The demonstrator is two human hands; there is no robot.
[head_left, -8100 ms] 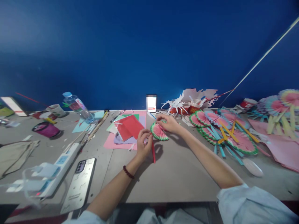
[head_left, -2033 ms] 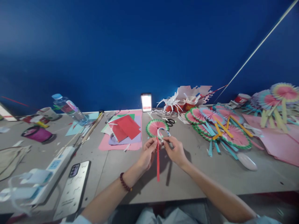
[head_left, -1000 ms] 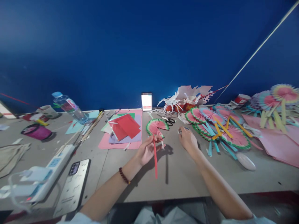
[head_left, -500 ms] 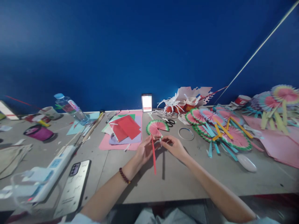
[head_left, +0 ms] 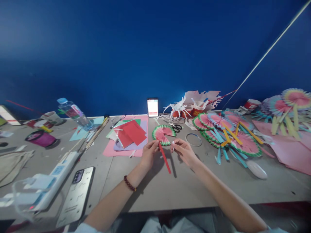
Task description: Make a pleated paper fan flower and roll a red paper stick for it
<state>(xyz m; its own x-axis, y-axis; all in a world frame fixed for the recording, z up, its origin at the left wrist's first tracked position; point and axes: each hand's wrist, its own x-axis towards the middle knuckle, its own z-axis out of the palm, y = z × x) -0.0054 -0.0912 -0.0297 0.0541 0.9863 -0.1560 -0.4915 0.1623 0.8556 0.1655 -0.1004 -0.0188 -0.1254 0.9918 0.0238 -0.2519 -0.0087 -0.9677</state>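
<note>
My left hand (head_left: 150,153) pinches the upper end of a red paper strip (head_left: 165,160), which slants down to the right over the table. A pink pleated paper fan with a green and white rim (head_left: 164,133) lies just beyond both hands, with a gap on its right side. Fingers drawn together, my right hand (head_left: 184,151) is apart from the strip, and a small whitish bit shows at its fingertips, too small to name. Black-handled scissors (head_left: 178,128) lie behind the fan, near a ring of tape or wire (head_left: 193,139).
Coloured paper sheets (head_left: 133,134) lie left of the fan. Finished pleated fans (head_left: 225,129) are heaped at right, beside a white oval object (head_left: 257,169). A phone (head_left: 75,194), a power strip (head_left: 58,178) and a tilted water bottle (head_left: 74,113) are at left.
The fan now lies with more of it showing. My right hand has moved right, away from my left. The red strip's lower end has swung to the right.
</note>
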